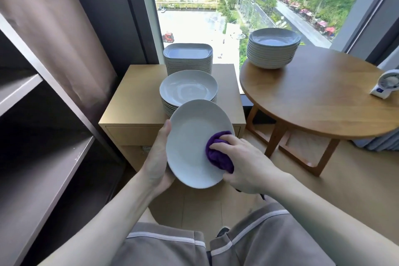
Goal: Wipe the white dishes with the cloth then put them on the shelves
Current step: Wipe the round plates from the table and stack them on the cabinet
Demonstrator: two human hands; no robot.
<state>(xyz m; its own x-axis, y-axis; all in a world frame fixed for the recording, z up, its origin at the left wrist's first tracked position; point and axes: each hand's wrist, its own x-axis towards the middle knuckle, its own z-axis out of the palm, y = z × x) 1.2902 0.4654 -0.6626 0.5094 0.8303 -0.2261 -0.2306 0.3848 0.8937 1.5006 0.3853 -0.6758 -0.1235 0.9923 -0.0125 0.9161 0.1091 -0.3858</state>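
Daylight is pouring through a tall window [237, 6] at the top of the frame, falling on a low wooden bench [133, 101] at centre and a round bench [323, 101] at right. Just below centre, the left hand [158, 157] is gripping a white plate [190, 147] by its left rim, thumb curled over the edge, tilting it toward the camera. The right hand [244, 164] is clutching a bunched purple cloth [218, 153] and pressing it against the right side of the plate's face.

Wiping is under way on this one plate, and most of the job is looking undone. A stack of round plates [188, 87] and a stack of squarish dishes [187, 53] are waiting on the low bench, and a stack of bowls [273, 38] is sitting on the round bench. A small white fan [386, 82] is standing at that bench's right edge. Along the left of the frame the dark shelves [43, 168] are showing no dishes, though they are dim and partly cut off, so something may be sitting out of view.
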